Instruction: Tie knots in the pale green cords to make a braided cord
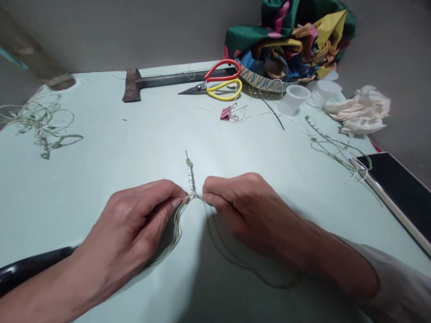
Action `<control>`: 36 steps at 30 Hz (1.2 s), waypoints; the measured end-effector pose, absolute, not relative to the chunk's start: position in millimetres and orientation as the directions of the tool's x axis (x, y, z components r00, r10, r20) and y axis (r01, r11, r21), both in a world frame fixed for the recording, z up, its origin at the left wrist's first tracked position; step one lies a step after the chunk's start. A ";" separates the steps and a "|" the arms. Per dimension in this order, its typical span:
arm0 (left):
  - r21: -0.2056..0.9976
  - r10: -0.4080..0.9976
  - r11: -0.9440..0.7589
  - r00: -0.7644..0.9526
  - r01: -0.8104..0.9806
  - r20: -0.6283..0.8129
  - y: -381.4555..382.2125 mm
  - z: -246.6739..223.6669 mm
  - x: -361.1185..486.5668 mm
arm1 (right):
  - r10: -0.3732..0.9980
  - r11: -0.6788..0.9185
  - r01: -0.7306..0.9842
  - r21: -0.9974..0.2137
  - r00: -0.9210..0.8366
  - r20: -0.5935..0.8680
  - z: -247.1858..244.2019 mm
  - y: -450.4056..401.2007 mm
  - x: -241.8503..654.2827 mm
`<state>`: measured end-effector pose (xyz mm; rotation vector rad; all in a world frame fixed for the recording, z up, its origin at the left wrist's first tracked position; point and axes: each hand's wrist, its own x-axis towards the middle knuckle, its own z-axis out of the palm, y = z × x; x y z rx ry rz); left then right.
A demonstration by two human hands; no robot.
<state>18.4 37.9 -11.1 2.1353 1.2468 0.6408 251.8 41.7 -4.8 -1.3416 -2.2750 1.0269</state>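
**Left hand [134, 229] and right hand [259, 206] pinch thin cords [176, 226] by a braid [190, 177]**

Thumb and forefinger are closed on each side, gripping strands just beside the braid's near end. That green-and-white piece lies on the pale tabletop [134, 152], pointing away from the person, with loose cords curving back below both hands. Farther off I see a pink binder clip [226, 113], red-and-yellow-handled scissors [202, 86] and a rusty-headed hammer [133, 85]; a dark-screened device [400, 193] rests at the right.

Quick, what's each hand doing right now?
Left hand: closed, thumb and finger pinching thin cords beside the braided piece.
Right hand: closed, pinching cord on the other side of that piece.
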 end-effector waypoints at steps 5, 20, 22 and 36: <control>0.746 0.948 -0.145 0.307 0.650 -0.084 36.0 -5.9 21.0 | 0.855 0.297 0.575 -0.762 -0.516 -0.057 -7.7 42.2 253.7; 0.814 0.796 0.415 0.271 0.407 -0.541 52.3 0.9 36.9 | 0.833 0.303 0.497 -0.813 -0.552 -0.027 -8.4 33.7 250.9; 0.813 0.795 0.435 0.259 0.387 -0.549 52.2 -1.1 36.6 | 0.829 0.319 0.505 -0.802 -0.559 -0.023 -8.8 34.4 251.0; 0.815 0.809 0.424 0.238 0.395 -0.537 49.2 -2.2 35.7 | 0.808 0.295 0.393 -0.871 -0.589 0.008 -6.1 34.5 254.5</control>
